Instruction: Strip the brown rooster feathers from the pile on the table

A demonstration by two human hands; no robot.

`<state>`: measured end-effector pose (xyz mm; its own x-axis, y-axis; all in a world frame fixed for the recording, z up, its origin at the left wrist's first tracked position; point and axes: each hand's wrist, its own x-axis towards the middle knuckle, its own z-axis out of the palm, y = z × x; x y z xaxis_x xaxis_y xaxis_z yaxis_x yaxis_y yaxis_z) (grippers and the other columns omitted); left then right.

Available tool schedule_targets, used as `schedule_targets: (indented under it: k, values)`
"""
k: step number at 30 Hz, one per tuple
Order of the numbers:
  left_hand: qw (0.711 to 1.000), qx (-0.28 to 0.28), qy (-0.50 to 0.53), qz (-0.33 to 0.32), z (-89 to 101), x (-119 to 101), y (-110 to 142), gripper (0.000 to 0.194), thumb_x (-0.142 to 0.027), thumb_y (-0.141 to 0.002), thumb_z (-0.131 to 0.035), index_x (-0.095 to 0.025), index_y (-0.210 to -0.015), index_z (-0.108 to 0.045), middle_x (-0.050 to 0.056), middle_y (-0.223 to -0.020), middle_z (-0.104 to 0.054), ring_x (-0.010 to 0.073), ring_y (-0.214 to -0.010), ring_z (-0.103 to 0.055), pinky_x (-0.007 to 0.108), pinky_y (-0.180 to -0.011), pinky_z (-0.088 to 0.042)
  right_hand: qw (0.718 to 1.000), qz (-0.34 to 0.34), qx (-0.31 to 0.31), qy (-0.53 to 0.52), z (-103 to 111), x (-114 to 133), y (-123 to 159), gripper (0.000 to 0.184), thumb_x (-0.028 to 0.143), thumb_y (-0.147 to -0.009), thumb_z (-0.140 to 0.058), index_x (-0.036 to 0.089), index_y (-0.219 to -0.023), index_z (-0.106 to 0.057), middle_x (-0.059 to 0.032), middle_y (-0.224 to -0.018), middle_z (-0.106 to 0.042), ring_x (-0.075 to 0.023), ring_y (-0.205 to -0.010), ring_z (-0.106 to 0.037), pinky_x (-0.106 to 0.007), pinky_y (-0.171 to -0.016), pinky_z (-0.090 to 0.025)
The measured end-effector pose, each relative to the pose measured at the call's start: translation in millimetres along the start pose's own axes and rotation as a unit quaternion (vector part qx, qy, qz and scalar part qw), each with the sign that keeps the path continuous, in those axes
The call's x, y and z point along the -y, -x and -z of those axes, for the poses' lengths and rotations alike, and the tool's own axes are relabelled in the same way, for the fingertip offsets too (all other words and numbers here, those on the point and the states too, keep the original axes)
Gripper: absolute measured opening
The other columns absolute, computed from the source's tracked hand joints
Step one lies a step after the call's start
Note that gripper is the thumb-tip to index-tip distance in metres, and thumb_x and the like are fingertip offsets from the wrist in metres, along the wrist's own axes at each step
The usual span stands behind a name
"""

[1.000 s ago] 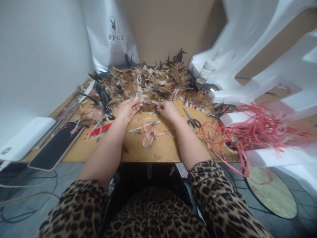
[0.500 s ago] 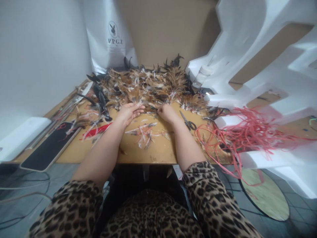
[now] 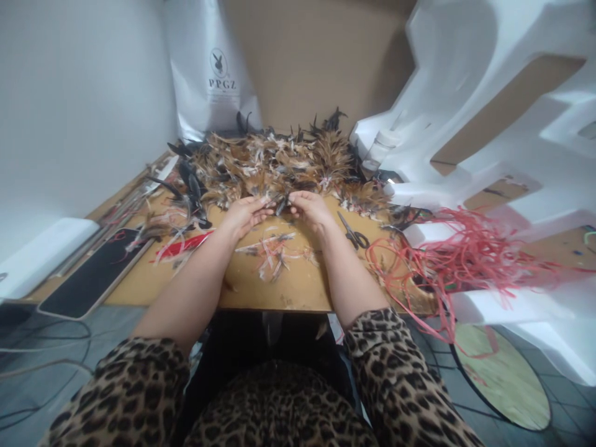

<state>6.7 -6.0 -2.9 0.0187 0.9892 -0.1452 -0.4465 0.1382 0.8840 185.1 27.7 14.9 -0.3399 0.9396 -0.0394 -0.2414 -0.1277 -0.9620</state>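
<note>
1. Yellowish surface (image 3: 288, 295), brown feathers (image 3: 274, 155) heaped behind.
2. Left hand (image 3: 244, 216) and right hand (image 3: 313, 210) pinch a dark feather (image 3: 282, 203) between them, seemingly for control.
3. Scissors (image 3: 352, 233) lie nearby, likely for easy reach.

A white bag (image 3: 212, 102) printed with a rabbit head and "PPGZ" stands before a brown panel (image 3: 321, 62). At the left end of the table (image 3: 261, 297), a dark-screened phone (image 3: 95, 273) lies beside a white oblong device (image 3: 49, 256). Cables (image 3: 49, 366) trail below. On the right, white foam pieces (image 3: 454, 93) surround what seems, through blur, a clear jar (image 3: 379, 149); beneath leans a dark-rimmed oval disc (image 3: 503, 379).
</note>
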Motion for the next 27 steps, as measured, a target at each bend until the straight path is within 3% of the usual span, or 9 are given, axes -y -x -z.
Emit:
schedule_targets:
  k: [8, 17, 24, 27]
  values:
    - [0.999, 0.015, 0.026, 0.025, -1.2, -5, 3, 0.008, -0.011, -0.075, -0.063, -0.008, -0.083, -0.065, 0.010, -0.079, -0.070, 0.0112, -0.062, -0.066, 0.016, -0.051, -0.049, 1.000, 0.015, 0.020, -0.004, -1, -4, 0, 0.024, 0.027, -0.056, -0.072, 0.014, -0.070, -0.057, 0.0046, -0.052, -0.056, -0.0047, -0.045, -0.049, -0.016, -0.042, -0.035]
    - [0.996, 0.055, 0.010, 0.070, -0.6, -3, 5, 0.007, -0.010, -0.077, -0.061, -0.005, -0.079, -0.066, 0.012, -0.078, -0.070, 0.0123, -0.061, -0.066, 0.018, -0.053, -0.051, 0.999, 0.035, -0.037, 0.006, 4, -10, -8, 0.023, 0.026, -0.055, -0.069, 0.016, -0.072, -0.056, 0.0059, -0.053, -0.054, -0.0046, -0.045, -0.047, -0.016, -0.043, -0.035]
    - [0.995, 0.056, 0.020, 0.076, -0.4, -3, 4, 0.009, -0.006, -0.079, -0.057, -0.004, -0.079, -0.066, 0.012, -0.074, -0.069, 0.0094, -0.059, -0.065, 0.015, -0.055, -0.051, 0.993, 0.039, -0.061, 0.095, 4, -14, -9, 0.020, 0.028, -0.061, -0.063, 0.015, -0.075, -0.057, 0.0041, -0.056, -0.055, -0.0061, -0.046, -0.047, -0.018, -0.045, -0.034]
    - [0.997, 0.038, 0.025, 0.064, 0.5, -2, 2, 0.007, -0.006, -0.077, -0.059, -0.004, -0.078, -0.066, 0.012, -0.072, -0.069, 0.0096, -0.060, -0.065, 0.015, -0.056, -0.051, 0.976, 0.074, -0.088, 0.182, 8, -20, -13, 0.020, 0.025, -0.063, -0.059, 0.016, -0.081, -0.057, 0.0018, -0.066, -0.059, -0.0084, -0.055, -0.051, -0.021, -0.054, -0.041]
